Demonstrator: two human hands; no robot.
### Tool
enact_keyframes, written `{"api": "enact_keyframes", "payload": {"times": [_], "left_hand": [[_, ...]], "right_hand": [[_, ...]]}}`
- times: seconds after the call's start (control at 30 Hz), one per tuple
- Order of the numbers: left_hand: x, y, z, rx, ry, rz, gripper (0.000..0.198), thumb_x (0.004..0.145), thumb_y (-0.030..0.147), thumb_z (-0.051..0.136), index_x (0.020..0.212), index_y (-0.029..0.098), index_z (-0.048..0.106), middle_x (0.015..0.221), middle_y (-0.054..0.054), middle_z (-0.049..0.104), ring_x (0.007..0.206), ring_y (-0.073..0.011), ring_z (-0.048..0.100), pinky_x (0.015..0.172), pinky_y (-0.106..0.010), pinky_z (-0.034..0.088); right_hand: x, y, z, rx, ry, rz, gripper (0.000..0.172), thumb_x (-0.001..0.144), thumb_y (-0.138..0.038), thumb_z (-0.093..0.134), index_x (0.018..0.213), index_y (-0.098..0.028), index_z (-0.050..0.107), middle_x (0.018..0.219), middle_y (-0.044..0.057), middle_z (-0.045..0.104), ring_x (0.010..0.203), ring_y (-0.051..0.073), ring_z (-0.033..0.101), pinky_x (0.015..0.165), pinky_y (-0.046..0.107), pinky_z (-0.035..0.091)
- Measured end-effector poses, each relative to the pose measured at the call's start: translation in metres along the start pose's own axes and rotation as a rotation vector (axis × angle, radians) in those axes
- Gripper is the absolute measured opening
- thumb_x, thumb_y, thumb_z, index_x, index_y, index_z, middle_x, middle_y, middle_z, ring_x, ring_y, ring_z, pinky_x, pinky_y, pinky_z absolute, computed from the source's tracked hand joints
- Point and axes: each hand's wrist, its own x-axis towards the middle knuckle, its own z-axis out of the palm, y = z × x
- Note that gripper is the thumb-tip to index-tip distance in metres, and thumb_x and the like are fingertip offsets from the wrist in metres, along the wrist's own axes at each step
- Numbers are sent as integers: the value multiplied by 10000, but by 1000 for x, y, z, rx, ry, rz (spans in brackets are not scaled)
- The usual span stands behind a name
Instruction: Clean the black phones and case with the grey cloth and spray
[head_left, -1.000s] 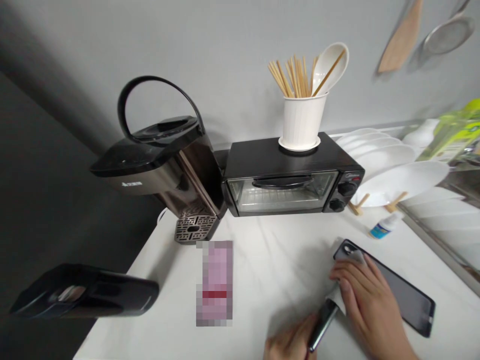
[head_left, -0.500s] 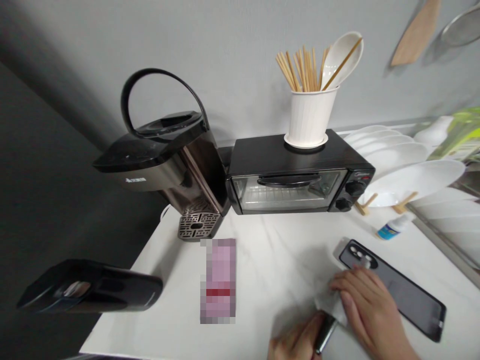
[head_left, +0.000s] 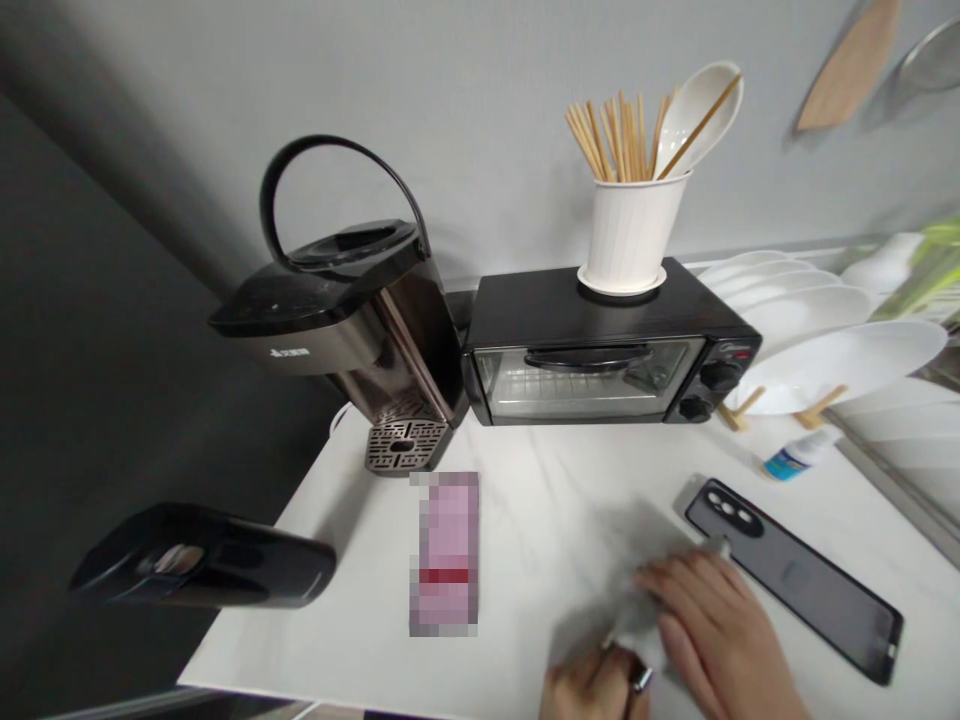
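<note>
At the bottom of the head view, my left hand (head_left: 592,685) is closed around a dark, glossy object with a shiny edge (head_left: 641,680). Fingers and cloth cover most of it, so its kind is unclear. My right hand (head_left: 720,625) presses a thin grey cloth (head_left: 639,622) over that object, its fingers bent around the fabric. Just right of it lies a dark-rimmed, translucent phone case (head_left: 806,585) with camera cut-outs. To the left, a pinkish flat rectangle (head_left: 448,540), blurred into blocks, rests on the white countertop (head_left: 525,590).
Behind stand a black water dispenser (head_left: 352,330) and a toaster oven (head_left: 600,350), topped by a white cup (head_left: 634,230) of chopsticks and a spoon. A small bottle (head_left: 799,455) is near the racked plates (head_left: 840,365). A black oblong object (head_left: 217,560) overhangs the left edge.
The cloth and my right hand have slid down and left over the dark object, leaving less of it visible. More of the phone case shows. The whole view has shifted slightly.
</note>
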Motion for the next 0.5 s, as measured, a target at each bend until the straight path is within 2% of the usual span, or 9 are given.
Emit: {"api": "enact_keyframes", "payload": {"times": [0.07,0.13,0.17,0.23,0.3,0.37,0.4,0.47,0.5], "left_hand": [[3,4,-6,-127,-23,-31,328,1016,232,458,1234,250,703,811,-32,811,627,-164,774,617,-204,643],[5,5,-11,-195,-49,-59,370,1023,216,462,1339,260,648,955,-35,829,755,-161,803,731,-201,652],[4,4,-11,-194,-54,-65,372,1021,209,467,1343,261,646,967,-36,829,761,-163,804,734,-204,652],[-1,0,-9,-125,-44,-65,349,1014,192,460,1275,256,683,897,-39,824,677,-175,789,645,-219,648],[-8,-5,-3,-35,-20,-61,317,1002,191,466,1166,249,731,809,-56,811,556,-199,748,496,-249,609],[-12,-8,3,11,8,-64,286,985,207,494,1069,263,762,752,-70,798,482,-221,708,388,-277,550],[-13,-8,6,13,21,-66,283,984,222,495,1033,273,769,729,-72,791,467,-226,698,367,-284,536],[-11,-6,7,-20,49,-65,318,1007,267,452,1008,282,770,686,-63,774,470,-221,701,384,-279,552],[-9,-4,6,-52,56,-62,347,1024,292,421,1036,278,767,693,-58,775,500,-215,720,425,-269,580]], "right_hand": [[4,29,-12,-14,-7,149,272,1044,-264,435,1032,-227,704,986,34,764,922,232,695,1004,411,428],[7,34,-12,-38,16,244,282,1043,-245,419,1020,-231,700,1010,37,760,1007,255,696,1127,476,349],[8,25,-8,-38,24,253,279,1037,-235,422,1035,-231,701,1031,36,761,1062,261,693,1189,498,284],[8,-8,8,9,30,185,269,1026,-228,440,1076,-231,704,1050,21,770,1134,248,685,1270,486,166],[5,-47,27,113,76,25,304,1046,-242,410,1073,-245,712,994,-16,790,1046,193,715,1291,411,166],[2,-73,37,111,278,14,353,1070,-211,377,975,-247,715,880,-43,794,879,141,721,1267,329,227],[1,-75,37,84,297,5,362,1073,-195,372,984,-242,719,892,-40,801,858,135,719,1254,316,249],[0,-58,28,70,155,-73,383,1095,-310,352,1123,-230,725,977,-7,805,899,159,721,1232,318,274],[1,-42,20,56,33,-84,379,1083,-365,388,1213,-204,706,1060,23,797,963,182,719,1221,324,283]]}}
